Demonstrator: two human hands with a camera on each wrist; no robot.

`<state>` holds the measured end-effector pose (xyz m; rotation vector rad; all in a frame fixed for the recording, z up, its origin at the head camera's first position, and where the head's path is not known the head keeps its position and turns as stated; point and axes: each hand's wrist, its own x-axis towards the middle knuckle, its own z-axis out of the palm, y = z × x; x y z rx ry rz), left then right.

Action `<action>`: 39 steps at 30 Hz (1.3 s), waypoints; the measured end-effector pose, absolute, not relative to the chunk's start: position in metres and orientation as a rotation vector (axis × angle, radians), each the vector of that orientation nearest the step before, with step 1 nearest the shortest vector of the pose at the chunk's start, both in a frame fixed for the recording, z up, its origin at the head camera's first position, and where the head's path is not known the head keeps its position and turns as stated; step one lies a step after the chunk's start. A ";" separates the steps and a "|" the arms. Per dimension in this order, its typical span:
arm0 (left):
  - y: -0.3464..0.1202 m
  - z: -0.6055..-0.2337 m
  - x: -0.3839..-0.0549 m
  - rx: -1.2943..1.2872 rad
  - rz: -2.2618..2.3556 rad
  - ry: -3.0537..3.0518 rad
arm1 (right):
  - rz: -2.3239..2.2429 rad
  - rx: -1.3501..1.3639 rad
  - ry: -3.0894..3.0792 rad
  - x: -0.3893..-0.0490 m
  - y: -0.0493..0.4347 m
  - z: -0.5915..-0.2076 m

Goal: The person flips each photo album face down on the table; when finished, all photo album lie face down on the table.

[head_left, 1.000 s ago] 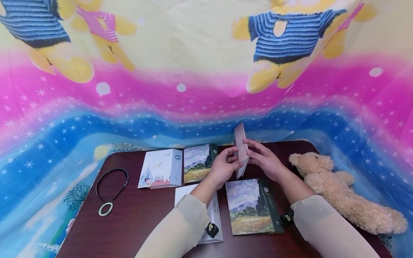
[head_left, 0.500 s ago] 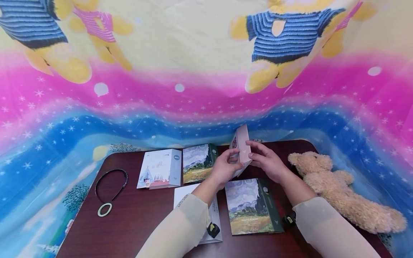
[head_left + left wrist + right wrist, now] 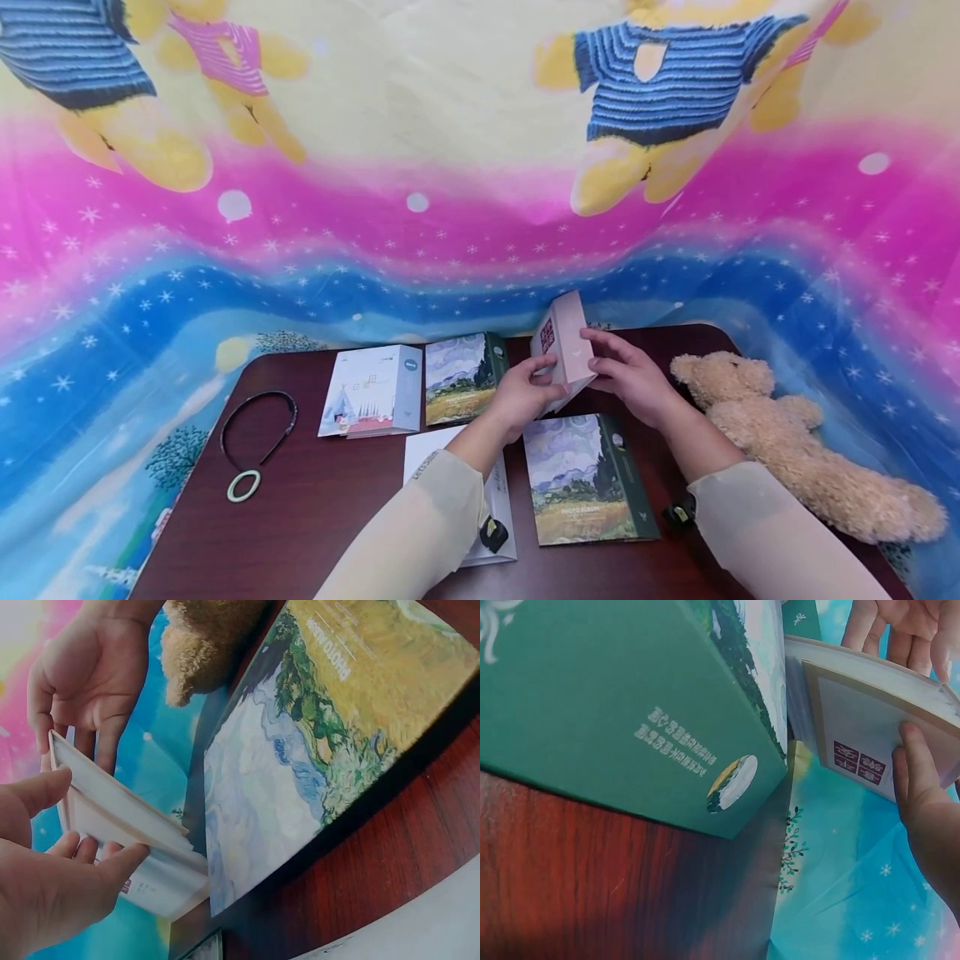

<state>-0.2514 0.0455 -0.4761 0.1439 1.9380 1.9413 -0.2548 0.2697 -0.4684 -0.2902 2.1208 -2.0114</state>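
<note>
A white photo album [image 3: 573, 346] with a red block of characters on its cover stands tilted near the table's back edge, held between both hands. My left hand [image 3: 521, 392] grips its left side, fingers on the cover and thumb near the spine. From the right, my right hand [image 3: 633, 375] holds it by the spine edge. In the right wrist view, a finger of the right hand [image 3: 930, 810] presses on a cover beside the red characters. The album's page edges show in the left wrist view. Just in front lies a landscape-painting photo album [image 3: 588, 479] with a green spine.
Another painting album [image 3: 459, 379] and a white album with a tent drawing [image 3: 371, 392] lie at the back left. A white album [image 3: 498, 500] is partly under the left forearm. A headband [image 3: 258, 429] lies far left, a teddy bear [image 3: 795, 442] at right.
The white album has turned, so its spine and red-charactered cover show more and its top has shifted right. My right hand has moved slightly right with it; the left hand stays nearly in place.
</note>
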 end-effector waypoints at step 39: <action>0.046 -0.498 -0.257 0.021 1.891 1.828 | -2.135 -0.097 2.070 -0.255 0.303 -0.503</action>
